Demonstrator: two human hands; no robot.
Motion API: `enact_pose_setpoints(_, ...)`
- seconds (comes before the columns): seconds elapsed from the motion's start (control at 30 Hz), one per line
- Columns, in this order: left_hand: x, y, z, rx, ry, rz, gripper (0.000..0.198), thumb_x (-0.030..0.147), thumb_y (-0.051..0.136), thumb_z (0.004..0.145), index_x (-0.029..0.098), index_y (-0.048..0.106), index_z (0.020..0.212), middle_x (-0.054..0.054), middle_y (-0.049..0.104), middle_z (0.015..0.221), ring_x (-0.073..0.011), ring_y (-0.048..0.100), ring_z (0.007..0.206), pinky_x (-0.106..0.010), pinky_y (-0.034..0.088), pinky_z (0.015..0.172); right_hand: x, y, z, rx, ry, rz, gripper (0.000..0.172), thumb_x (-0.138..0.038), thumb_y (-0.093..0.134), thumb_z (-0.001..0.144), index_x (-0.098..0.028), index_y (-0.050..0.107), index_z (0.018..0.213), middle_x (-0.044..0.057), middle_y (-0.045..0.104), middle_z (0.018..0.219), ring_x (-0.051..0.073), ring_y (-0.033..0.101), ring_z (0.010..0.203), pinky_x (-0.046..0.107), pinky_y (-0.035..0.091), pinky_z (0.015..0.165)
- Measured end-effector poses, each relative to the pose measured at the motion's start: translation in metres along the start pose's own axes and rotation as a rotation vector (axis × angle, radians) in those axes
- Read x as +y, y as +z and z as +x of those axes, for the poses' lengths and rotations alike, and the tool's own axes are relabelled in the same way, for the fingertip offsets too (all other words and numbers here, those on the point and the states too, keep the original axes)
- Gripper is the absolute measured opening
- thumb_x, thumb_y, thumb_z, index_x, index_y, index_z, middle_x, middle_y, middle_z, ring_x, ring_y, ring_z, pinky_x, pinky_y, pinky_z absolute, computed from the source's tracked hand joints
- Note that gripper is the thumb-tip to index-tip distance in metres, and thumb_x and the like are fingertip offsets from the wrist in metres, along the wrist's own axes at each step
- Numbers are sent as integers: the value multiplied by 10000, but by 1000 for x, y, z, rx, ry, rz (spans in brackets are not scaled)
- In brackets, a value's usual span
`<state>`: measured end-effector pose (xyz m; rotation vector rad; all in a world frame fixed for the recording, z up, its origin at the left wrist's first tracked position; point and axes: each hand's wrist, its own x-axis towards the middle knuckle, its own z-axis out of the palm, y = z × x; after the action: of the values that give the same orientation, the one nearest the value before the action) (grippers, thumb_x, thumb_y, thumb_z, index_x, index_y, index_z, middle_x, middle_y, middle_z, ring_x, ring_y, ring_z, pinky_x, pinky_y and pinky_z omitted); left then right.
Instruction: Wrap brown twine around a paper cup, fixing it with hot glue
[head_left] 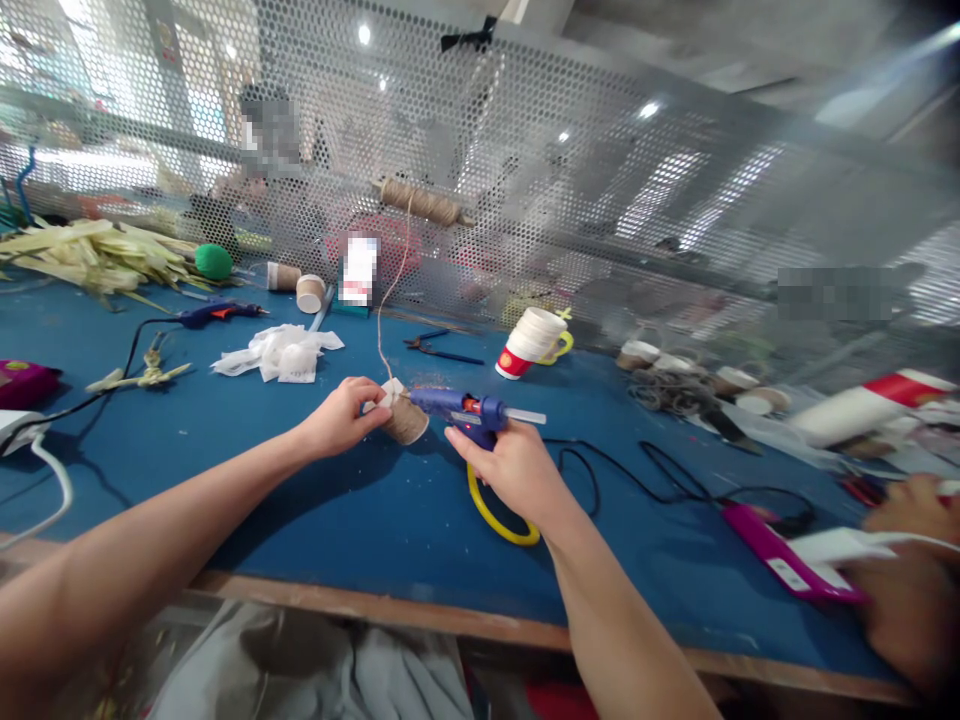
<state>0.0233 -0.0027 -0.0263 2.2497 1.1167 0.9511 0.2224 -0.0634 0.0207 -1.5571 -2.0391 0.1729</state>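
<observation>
My left hand [346, 418] pinches a small paper cup [407, 422] wrapped in brown twine, tilted above the blue table, with a bit of white material at its upper end. In my right hand [519, 468] is a blue hot glue gun [453, 404], a clear glue stick jutting from its back. Its nozzle reaches the cup beside my left fingers; whether it touches cannot be made out. From the cup, a strand of twine [381, 325] runs up to a twine spool [421, 203] on the mesh. Below my right hand lies a yellow ring-shaped handle [501, 528], partly hidden.
Stacked paper cups [529, 340], pliers [444, 350] and a crumpled white plastic bag [279, 353] lie beyond my hands. Another glue gun [221, 313] rests left. Black cable leads right to a purple power strip [787, 555], near another person's hand [919, 510]. Perforated metal mesh [600, 200] borders the back.
</observation>
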Motion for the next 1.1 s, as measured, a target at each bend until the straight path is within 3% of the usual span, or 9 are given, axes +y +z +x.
enact_pose_setpoints(0.3,-2,1,0,7,5,-6,196,279,446,769,135,578,790,-92,590,901,-195,512,893,-346,388,854,-7,-1,-1,-46,-39,45,203,-285,495,735,-170,634,829,50,670,772,184,600,699,278,441,669)
enact_pose_setpoints(0.73,-2,1,0,-1,29,13,182,280,441,775,148,567,770,-87,592,910,-199,516,909,-350,387,859,-5,-1,0,-20,-21,34,194,-294,498,726,-174,639,784,51,666,724,181,596,644,283,444,624)
enact_pose_setpoints(0.93,-1,-1,-1,-27,113,20,153,247,426,786,145,536,753,-128,536,1116,-223,460,1064,-379,353,911,2,0,2,4,20,14,203,-334,495,725,-180,627,723,47,649,644,193,605,657,272,436,566)
enact_pose_setpoints(1.1,-3,-2,-1,-36,129,22,140,233,420,793,150,520,739,-126,534,1137,-214,442,1101,-377,354,916,-1,-2,0,-25,12,48,190,-329,502,716,-188,630,719,40,645,608,194,605,635,275,434,555)
